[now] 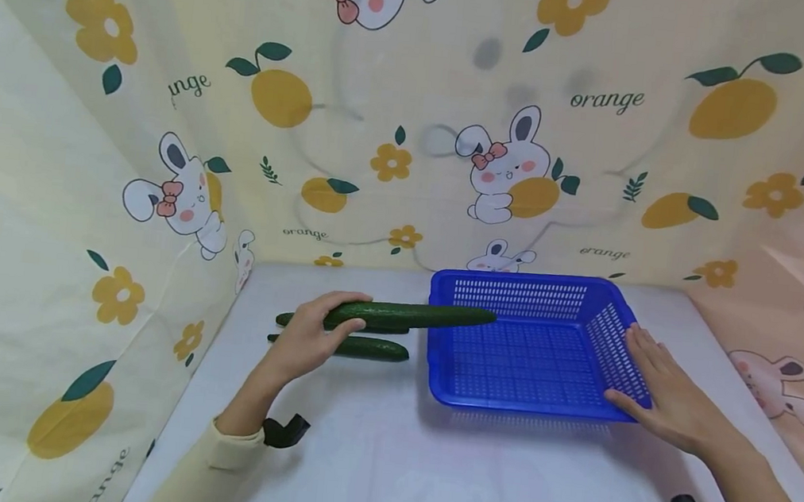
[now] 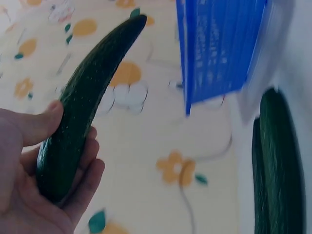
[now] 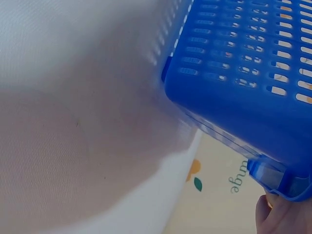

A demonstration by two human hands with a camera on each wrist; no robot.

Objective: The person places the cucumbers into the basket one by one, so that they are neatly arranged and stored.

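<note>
My left hand (image 1: 306,340) grips one end of a long dark green cucumber (image 1: 432,315), thumb on one side and fingers on the other. The cucumber's free end overlaps the left rim of a blue plastic basket (image 1: 514,364) in the head view. Two more cucumbers lie below that hand: a nearer cucumber (image 1: 373,349) and a farther cucumber (image 1: 389,330), partly hidden. In the left wrist view the held cucumber (image 2: 83,102) tilts upward, its tip free. Fairly straight fingers of my right hand (image 1: 672,398) rest on the basket's right rim, thumb near its front corner.
The basket, with slotted walls, stands on a white table (image 1: 384,457). A patterned cloth (image 1: 414,108) with rabbits and oranges hangs behind and along the sides. Each wrist carries a black strap mount (image 1: 286,431).
</note>
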